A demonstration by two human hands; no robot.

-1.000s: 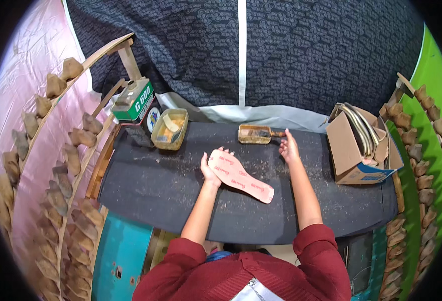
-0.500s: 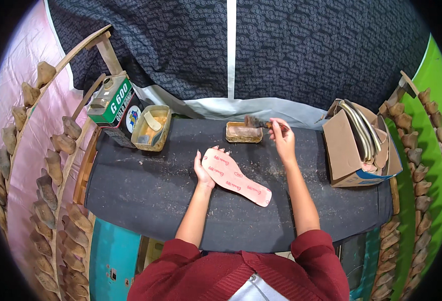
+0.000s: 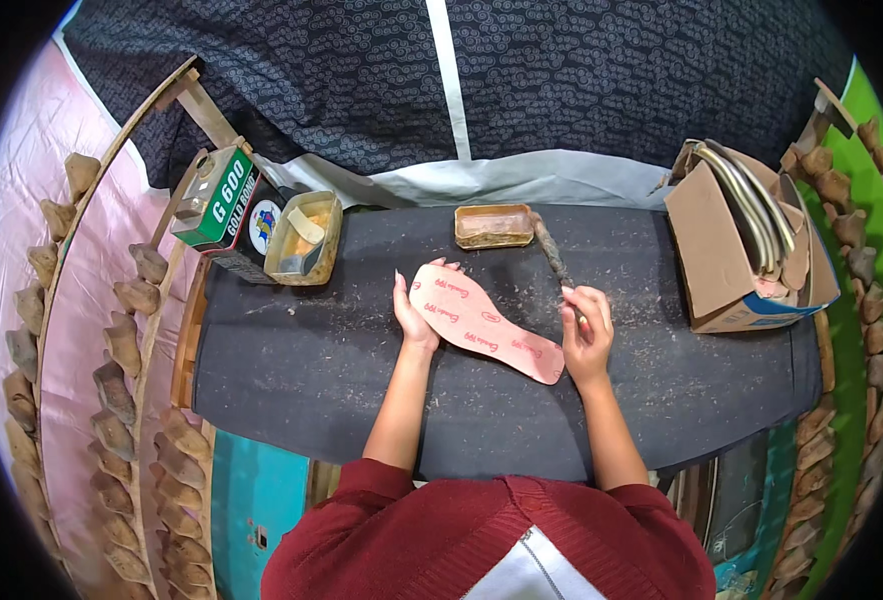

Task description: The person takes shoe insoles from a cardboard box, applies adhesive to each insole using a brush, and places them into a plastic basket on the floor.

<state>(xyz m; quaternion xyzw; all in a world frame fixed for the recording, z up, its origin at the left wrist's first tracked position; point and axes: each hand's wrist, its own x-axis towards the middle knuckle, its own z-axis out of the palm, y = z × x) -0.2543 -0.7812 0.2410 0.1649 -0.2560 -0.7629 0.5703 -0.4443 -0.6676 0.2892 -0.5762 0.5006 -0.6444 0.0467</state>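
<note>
While lying flat, pink insole [image 3: 485,322] runs upper-left to lower-right, left hand [image 3: 410,318] steadying it, right hand [image 3: 585,332] gripping brush [image 3: 552,252].

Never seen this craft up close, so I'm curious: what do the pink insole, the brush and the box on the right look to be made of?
The insole looks like thin matte pink fibreboard, flat with printed marks. The brush, held in the right hand, has a dark, crusted handle; material unclear. The box is brown corrugated cardboard, flaps creased.
</note>
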